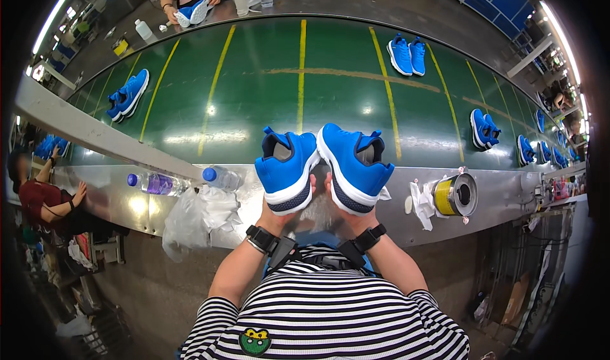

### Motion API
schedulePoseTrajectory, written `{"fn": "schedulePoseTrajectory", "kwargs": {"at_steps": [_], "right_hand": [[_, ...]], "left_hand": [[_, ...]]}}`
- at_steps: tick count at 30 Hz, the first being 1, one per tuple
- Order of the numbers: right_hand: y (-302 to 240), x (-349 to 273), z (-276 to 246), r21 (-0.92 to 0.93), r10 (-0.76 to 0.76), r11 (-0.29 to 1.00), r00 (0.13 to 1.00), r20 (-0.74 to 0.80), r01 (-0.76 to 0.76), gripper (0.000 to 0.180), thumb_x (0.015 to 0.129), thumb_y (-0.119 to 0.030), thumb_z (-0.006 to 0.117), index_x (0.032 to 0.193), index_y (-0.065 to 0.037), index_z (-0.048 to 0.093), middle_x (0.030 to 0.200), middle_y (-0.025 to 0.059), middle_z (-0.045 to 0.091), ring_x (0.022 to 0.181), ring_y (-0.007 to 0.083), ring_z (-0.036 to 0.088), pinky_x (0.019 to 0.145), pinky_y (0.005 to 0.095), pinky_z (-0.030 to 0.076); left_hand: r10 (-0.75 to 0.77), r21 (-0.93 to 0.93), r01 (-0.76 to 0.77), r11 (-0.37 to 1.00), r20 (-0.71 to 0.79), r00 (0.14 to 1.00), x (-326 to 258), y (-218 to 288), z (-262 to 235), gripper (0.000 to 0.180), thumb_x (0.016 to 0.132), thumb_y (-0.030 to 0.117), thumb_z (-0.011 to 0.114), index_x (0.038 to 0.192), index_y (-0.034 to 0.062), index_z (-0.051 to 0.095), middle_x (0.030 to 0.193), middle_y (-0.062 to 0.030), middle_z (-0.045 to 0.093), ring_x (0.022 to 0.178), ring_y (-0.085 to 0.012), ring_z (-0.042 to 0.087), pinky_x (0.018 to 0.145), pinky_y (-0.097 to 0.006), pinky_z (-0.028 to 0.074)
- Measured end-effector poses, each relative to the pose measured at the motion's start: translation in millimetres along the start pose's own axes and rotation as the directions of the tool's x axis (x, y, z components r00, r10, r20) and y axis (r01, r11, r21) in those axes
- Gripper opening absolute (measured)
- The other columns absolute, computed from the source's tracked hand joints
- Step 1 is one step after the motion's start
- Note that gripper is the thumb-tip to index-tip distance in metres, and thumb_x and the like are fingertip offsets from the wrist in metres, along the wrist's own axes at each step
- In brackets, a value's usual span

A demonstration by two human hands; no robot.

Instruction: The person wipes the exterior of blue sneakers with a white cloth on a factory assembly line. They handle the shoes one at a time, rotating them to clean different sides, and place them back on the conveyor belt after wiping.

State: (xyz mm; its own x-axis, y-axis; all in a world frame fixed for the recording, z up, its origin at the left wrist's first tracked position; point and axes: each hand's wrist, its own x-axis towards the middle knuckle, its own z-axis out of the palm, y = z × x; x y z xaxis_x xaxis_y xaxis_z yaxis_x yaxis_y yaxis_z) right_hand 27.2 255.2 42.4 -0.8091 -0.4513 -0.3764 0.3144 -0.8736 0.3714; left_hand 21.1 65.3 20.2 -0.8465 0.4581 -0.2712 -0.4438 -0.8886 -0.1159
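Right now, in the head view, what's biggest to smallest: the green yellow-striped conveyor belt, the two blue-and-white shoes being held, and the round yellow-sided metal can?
1. Green conveyor belt
2. Left held shoe and right held shoe: too alike to rank
3. Round metal can

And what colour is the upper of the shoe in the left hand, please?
The upper is bright blue; it shows best in the head view.

Matt cloth shoes (pixel 286 171) – glossy belt (pixel 343 106) – shiny metal ledge (pixel 502 195)
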Motion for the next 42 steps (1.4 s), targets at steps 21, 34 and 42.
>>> {"fn": "schedulePoseTrajectory", "kwargs": {"at_steps": [21, 34, 42], "right_hand": [[-19.8, -17.0, -16.0, -0.418, 0.079, 0.908, 0.993, 0.089, -0.034, 0.058, 0.087, -0.043, 0.043, 0.124, 0.002, 0.039, 0.115, 0.0241, 0.049, 0.102, 0.0369, 0.052, 0.089, 0.0464, 0.044], [-68.9, -13.8, -112.9, -0.858, -0.589, -0.490, 0.784, 0.199, -0.150, 0.029, 0.087, -0.019, 0.051, 0.109, -0.001, 0.055, 0.098, 0.0113, 0.059, 0.085, 0.0188, 0.058, 0.073, 0.0305, 0.047], [21.7, -68.1, -45.1, -0.031, 0.144, -0.987, 0.950, 0.276, 0.158, 0.054, 0.069, -0.031, 0.069, 0.119, -0.020, 0.051, 0.097, 0.0175, 0.053, 0.098, 0.0295, 0.050, 0.090, 0.0466, 0.034]], "left_hand": [[0.031, 0.536, 0.126, 0.835, -0.273, 0.961, -13.1, 8.3, -44.7, 0.056, 0.086, 0.044, 0.048, 0.117, -0.0021, 0.047, 0.102, -0.0197, 0.057, 0.090, -0.0297, 0.059, 0.079, -0.042, 0.050], [0.435, 0.954, 0.270, 0.132, -0.300, 0.849, -25.3, 22.4, -118.5, 0.055, 0.093, 0.037, 0.037, 0.133, -0.0018, 0.030, 0.122, -0.0150, 0.048, 0.106, -0.0231, 0.050, 0.092, -0.030, 0.037], [0.076, 0.883, 0.450, 0.129, -0.462, 0.884, -52.2, 2.9, -50.5, 0.072, 0.088, 0.050, 0.041, 0.141, 0.0120, 0.009, 0.102, -0.0068, 0.046, 0.074, -0.0141, 0.045, 0.068, -0.033, 0.044]]}}
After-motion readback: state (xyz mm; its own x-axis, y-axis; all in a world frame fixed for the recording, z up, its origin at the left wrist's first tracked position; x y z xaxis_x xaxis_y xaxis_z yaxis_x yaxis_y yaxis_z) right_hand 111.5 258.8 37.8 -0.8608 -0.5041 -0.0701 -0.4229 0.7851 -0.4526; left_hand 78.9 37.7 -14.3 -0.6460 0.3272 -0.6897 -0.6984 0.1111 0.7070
